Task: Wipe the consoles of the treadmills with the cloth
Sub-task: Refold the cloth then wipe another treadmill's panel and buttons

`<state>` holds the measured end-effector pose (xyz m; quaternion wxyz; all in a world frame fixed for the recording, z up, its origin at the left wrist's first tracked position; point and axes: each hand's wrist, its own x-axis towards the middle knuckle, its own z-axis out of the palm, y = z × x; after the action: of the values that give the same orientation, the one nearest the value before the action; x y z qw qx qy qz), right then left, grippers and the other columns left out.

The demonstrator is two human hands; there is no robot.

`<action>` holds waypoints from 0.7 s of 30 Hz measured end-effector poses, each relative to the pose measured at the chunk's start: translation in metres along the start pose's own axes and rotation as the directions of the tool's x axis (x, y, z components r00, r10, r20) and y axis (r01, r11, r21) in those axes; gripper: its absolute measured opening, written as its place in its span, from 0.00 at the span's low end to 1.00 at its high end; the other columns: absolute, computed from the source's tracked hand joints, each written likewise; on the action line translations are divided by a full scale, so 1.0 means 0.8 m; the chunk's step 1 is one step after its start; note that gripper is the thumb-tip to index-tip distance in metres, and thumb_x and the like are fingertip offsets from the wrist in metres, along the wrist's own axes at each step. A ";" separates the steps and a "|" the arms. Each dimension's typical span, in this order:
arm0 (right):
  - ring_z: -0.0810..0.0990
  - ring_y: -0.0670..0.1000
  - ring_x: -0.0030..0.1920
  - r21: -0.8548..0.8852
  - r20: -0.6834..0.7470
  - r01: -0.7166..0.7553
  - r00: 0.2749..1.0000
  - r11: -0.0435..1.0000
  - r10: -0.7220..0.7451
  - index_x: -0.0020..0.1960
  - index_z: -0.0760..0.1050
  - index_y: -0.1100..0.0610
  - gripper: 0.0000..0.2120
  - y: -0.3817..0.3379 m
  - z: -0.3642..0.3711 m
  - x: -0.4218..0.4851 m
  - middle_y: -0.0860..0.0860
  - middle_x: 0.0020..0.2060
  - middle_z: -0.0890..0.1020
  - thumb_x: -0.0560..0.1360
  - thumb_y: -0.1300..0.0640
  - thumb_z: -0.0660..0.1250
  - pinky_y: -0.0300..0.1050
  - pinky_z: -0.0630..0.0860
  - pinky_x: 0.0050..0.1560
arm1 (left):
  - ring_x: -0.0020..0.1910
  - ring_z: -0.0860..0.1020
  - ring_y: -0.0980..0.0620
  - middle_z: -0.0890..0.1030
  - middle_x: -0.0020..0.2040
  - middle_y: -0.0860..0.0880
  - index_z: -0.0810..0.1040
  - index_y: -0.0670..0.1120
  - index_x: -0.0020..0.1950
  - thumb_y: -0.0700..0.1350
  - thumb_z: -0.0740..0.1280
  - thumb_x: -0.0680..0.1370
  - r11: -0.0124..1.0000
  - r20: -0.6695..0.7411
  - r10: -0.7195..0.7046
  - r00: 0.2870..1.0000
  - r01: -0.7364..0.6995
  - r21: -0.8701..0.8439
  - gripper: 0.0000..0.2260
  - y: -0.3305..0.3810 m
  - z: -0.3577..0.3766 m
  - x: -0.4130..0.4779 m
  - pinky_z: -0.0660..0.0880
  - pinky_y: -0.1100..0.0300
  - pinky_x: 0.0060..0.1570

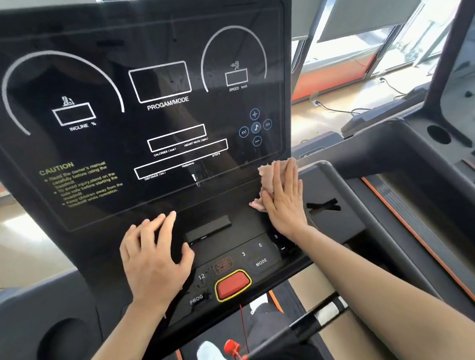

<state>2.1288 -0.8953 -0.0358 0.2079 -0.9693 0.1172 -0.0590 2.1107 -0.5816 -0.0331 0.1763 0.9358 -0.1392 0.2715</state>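
A black treadmill console (pixel 128 126) fills the view, with white dial markings and a yellow caution text. My right hand (pixel 285 198) lies flat, fingers together, pressing a pink cloth (pixel 267 177) against the console's lower right corner. The cloth shows above and to the left of the fingers. My left hand (pixel 154 256) rests flat on the lower button panel, fingers spread, holding nothing. A red stop button (pixel 232 285) with a yellow rim sits below, between my two arms.
Grey side trays flank the console, with a round cup holder (pixel 62 346) at lower left. A second treadmill (pixel 421 192) stands to the right. A red safety clip (pixel 232 348) hangs on a cord below. My shoes show on the belt underneath.
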 end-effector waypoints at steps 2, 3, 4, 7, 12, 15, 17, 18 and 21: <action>0.27 0.57 0.80 -0.039 0.003 0.072 0.997 0.997 -0.071 0.81 0.28 0.48 0.34 -0.003 0.002 -0.005 0.54 0.80 0.28 0.87 0.46 0.49 0.57 0.33 0.80 | 0.64 0.75 0.38 0.80 0.63 0.42 0.79 0.44 0.71 0.49 0.69 0.75 1.000 0.002 -0.002 1.000 0.002 0.000 0.24 0.000 0.000 -0.001 0.68 0.40 0.70; 0.27 0.59 0.79 -0.058 0.008 0.107 0.994 0.993 -0.107 0.80 0.27 0.48 0.34 -0.003 0.003 -0.006 0.54 0.79 0.28 0.87 0.47 0.49 0.58 0.33 0.80 | 0.65 0.74 0.39 0.80 0.63 0.42 0.78 0.44 0.71 0.49 0.69 0.75 1.000 0.004 -0.004 1.000 0.004 -0.003 0.24 0.001 0.000 -0.002 0.68 0.40 0.71; 0.27 0.59 0.79 -0.070 0.023 0.135 0.991 0.988 -0.134 0.80 0.26 0.48 0.34 -0.003 0.003 -0.006 0.53 0.79 0.28 0.87 0.47 0.49 0.59 0.33 0.80 | 0.65 0.74 0.39 0.80 0.63 0.42 0.78 0.44 0.71 0.49 0.68 0.75 1.000 0.006 -0.003 1.000 0.003 -0.009 0.24 0.001 0.000 -0.003 0.68 0.40 0.71; 0.26 0.58 0.79 -0.092 0.061 0.193 0.980 0.977 -0.188 0.82 0.31 0.52 0.33 -0.005 0.006 -0.006 0.53 0.80 0.28 0.87 0.47 0.48 0.59 0.29 0.79 | 0.66 0.74 0.39 0.79 0.64 0.43 0.78 0.44 0.72 0.49 0.68 0.75 1.000 0.028 0.004 1.000 -0.003 -0.020 0.25 0.000 -0.003 -0.004 0.67 0.41 0.72; 0.29 0.57 0.81 -0.092 0.073 0.353 0.935 0.931 -0.348 0.83 0.41 0.47 0.30 -0.020 0.009 -0.010 0.47 0.82 0.34 0.87 0.49 0.52 0.47 0.25 0.77 | 0.69 0.74 0.40 0.79 0.67 0.43 0.77 0.43 0.73 0.48 0.67 0.76 0.998 0.079 0.045 0.996 -0.040 -0.056 0.25 -0.005 -0.012 -0.004 0.63 0.45 0.77; 0.33 0.61 0.81 -0.164 0.078 0.456 0.890 0.875 -0.449 0.84 0.43 0.49 0.30 -0.028 0.016 -0.009 0.47 0.82 0.36 0.87 0.50 0.54 0.51 0.28 0.79 | 0.73 0.73 0.41 0.78 0.71 0.43 0.78 0.42 0.71 0.45 0.68 0.76 0.990 0.098 0.065 0.993 -0.052 -0.132 0.23 -0.012 -0.022 -0.009 0.63 0.45 0.78; 0.34 0.64 0.81 -0.208 0.068 0.472 0.881 0.857 -0.469 0.84 0.45 0.49 0.29 -0.029 0.018 -0.008 0.48 0.83 0.38 0.87 0.49 0.52 0.54 0.30 0.79 | 0.74 0.73 0.42 0.78 0.71 0.44 0.79 0.42 0.70 0.43 0.69 0.76 0.990 0.085 0.046 0.995 -0.034 -0.137 0.22 -0.017 -0.032 -0.019 0.67 0.43 0.75; 0.35 0.65 0.81 -0.229 0.061 0.485 0.873 0.844 -0.484 0.84 0.46 0.49 0.29 -0.028 0.017 -0.008 0.49 0.83 0.39 0.87 0.48 0.52 0.56 0.30 0.79 | 0.73 0.73 0.42 0.78 0.71 0.44 0.80 0.43 0.69 0.43 0.68 0.76 0.992 0.076 0.015 0.997 -0.005 -0.125 0.21 -0.021 -0.037 -0.025 0.68 0.43 0.74; 0.37 0.66 0.81 -0.297 0.060 0.565 0.815 0.769 -0.576 0.84 0.48 0.49 0.29 -0.029 0.014 -0.001 0.49 0.83 0.43 0.85 0.46 0.53 0.60 0.32 0.79 | 0.71 0.73 0.41 0.79 0.69 0.44 0.80 0.44 0.68 0.45 0.68 0.76 0.985 0.064 -0.149 0.987 0.154 -0.080 0.20 -0.041 -0.053 -0.042 0.69 0.44 0.71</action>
<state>2.1345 -0.8707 -0.0361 0.0277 -0.9778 -0.1713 -0.1174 2.0751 -0.5296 -0.0265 0.2319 0.9428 -0.0842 0.2242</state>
